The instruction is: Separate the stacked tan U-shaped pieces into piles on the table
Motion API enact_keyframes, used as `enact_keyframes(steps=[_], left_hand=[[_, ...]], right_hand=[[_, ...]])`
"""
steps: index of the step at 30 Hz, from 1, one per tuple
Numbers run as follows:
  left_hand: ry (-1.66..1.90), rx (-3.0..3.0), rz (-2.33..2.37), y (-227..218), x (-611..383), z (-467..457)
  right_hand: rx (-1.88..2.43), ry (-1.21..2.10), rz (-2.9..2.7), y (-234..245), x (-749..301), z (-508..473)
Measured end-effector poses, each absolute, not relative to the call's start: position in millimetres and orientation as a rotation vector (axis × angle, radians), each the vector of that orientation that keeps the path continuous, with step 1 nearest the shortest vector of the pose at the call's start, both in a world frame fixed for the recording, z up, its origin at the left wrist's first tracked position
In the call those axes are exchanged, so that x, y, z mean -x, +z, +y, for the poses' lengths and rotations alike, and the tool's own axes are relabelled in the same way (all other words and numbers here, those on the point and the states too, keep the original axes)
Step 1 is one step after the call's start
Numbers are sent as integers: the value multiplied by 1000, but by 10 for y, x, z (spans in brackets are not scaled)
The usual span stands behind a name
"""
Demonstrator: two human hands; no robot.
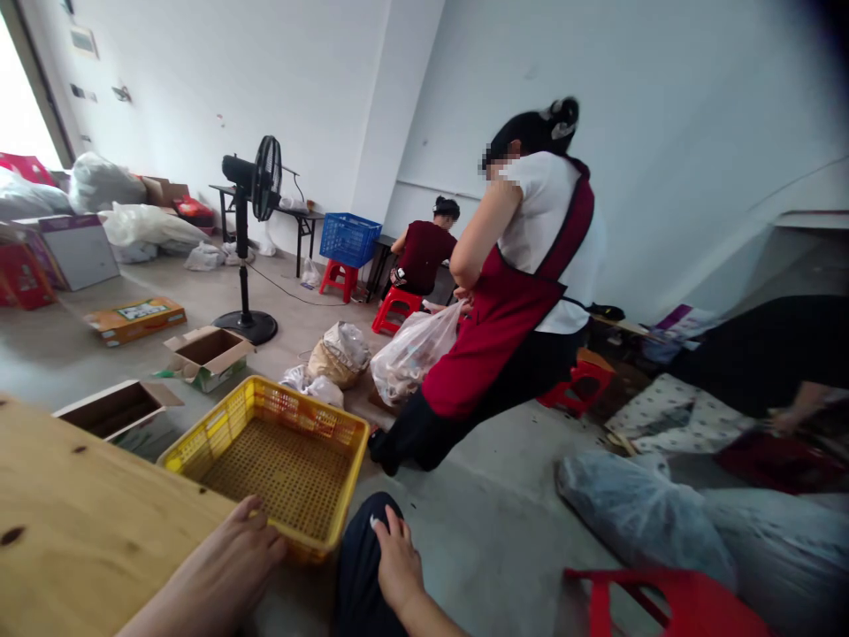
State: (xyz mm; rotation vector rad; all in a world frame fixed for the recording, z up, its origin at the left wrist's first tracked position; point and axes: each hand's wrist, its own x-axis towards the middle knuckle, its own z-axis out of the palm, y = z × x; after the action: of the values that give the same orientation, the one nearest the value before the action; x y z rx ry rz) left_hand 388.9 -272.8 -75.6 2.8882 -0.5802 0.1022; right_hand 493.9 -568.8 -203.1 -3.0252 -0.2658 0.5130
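Note:
My left hand (pixel 222 571) lies on the near edge of a pale wooden tabletop (pixel 86 504), its fingertips close to a yellow plastic basket (pixel 311 416). The basket has a mesh base, holds nothing I can see, and its near corner sits just past those fingers. My right hand (pixel 398 562) rests on my knee, on dark trousers (pixel 362 566), and holds nothing.
A standing person in a red apron (pixel 497 327) holds a filled plastic bag (pixel 411 354). Another person sits beyond on a red stool (pixel 398 311). Grey sacks (pixel 643 513) and a red stool (pixel 663 606) lie right; open cardboard boxes (pixel 205 358) lie left. Someone's arm (pixel 802 402) reaches in far right.

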Motion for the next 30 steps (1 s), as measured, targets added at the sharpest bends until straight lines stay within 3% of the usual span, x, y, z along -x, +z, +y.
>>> enact_keyframes(steps=[23, 30], left_hand=[[-10, -2960, -596, -716, -3925, -2716], [-41, -2863, -528, -572, -3895, -2724]], right_hand=[[2988, 474, -293, -2116, -4916, -5658], [3004, 433, -333, -1844, -4894, -5665]])
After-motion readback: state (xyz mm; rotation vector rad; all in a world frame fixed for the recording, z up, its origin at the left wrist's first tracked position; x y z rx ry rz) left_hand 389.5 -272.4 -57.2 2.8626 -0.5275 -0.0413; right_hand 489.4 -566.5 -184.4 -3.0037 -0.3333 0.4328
